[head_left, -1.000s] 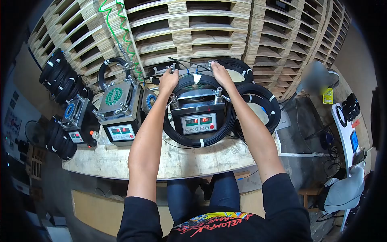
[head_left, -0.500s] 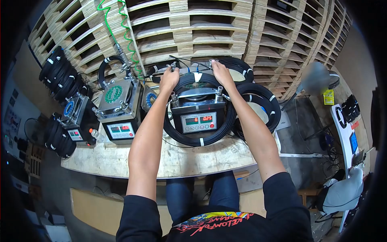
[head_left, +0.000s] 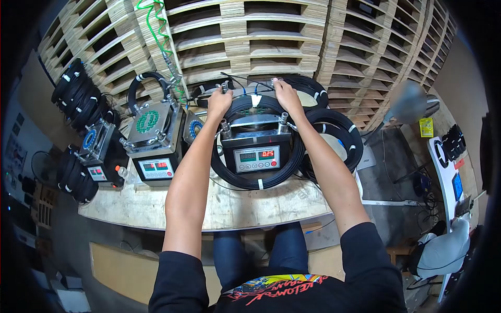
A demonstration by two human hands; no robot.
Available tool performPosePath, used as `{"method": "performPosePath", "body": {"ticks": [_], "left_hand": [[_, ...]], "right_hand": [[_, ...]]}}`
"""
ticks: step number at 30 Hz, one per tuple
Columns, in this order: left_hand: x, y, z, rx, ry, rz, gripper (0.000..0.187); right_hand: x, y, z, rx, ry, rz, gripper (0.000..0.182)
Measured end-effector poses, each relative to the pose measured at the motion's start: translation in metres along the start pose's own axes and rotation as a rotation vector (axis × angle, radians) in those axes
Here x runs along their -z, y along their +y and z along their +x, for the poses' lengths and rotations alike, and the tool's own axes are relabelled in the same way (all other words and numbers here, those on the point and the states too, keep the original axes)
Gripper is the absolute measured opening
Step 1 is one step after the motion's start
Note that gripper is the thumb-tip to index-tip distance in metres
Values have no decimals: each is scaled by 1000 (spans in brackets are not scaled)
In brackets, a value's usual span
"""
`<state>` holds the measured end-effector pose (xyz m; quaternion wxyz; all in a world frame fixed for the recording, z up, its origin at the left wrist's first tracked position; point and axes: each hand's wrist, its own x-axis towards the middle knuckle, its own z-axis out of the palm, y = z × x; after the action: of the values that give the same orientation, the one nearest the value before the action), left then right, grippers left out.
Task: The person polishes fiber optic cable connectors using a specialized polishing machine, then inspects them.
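Observation:
Both my hands are at the back corners of the middle machine [head_left: 257,159], which has a red digital display and a metal press top. My left hand [head_left: 219,101] has its fingers closed round the rear left metal knob [head_left: 224,86]. My right hand [head_left: 286,97] grips the rear right metal knob [head_left: 273,81]. A coil of black cable [head_left: 261,183] with white ties hangs round the machine's front and sides. Blue-tipped cable ends lie at the back of the machine, between my hands.
Two similar machines [head_left: 155,168] [head_left: 98,173] stand to the left, with stacked black coils [head_left: 78,99] beyond. More coils [head_left: 355,148] lie right. Wooden pallets [head_left: 261,28] rise behind the table [head_left: 245,208]. A fan [head_left: 409,101] and a grey-clothed person [head_left: 446,250] are at right.
On the middle machine's display, the left red digit has gone dark while the right reading stays. The green coiled hose at upper left has swung slightly right. My hands have barely moved.

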<state>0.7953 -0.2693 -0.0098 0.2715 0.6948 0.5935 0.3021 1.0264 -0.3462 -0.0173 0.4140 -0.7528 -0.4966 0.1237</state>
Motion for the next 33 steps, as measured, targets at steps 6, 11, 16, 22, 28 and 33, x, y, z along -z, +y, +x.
{"method": "performPosePath", "body": {"ticks": [6, 11, 16, 22, 28, 33], "left_hand": [[-1, 4, -3, 53, -7, 4, 70], [2, 4, -4, 79, -18, 17, 70], [-1, 0, 0, 14, 4, -8, 69], [-3, -4, 2, -50, 17, -37, 71], [-2, 3, 0, 68, -17, 9, 73], [-2, 2, 0, 77, -26, 21, 73]], "right_hand": [[-3, 5, 1, 104, 7, 76, 55], [-13, 18, 12, 170, 7, 138, 54], [-8, 15, 10, 142, -47, 157, 54], [0, 2, -2, 156, 17, 100, 57], [-5, 10, 6, 110, -17, 57, 57], [-9, 19, 15, 116, -73, 165, 55]]}}
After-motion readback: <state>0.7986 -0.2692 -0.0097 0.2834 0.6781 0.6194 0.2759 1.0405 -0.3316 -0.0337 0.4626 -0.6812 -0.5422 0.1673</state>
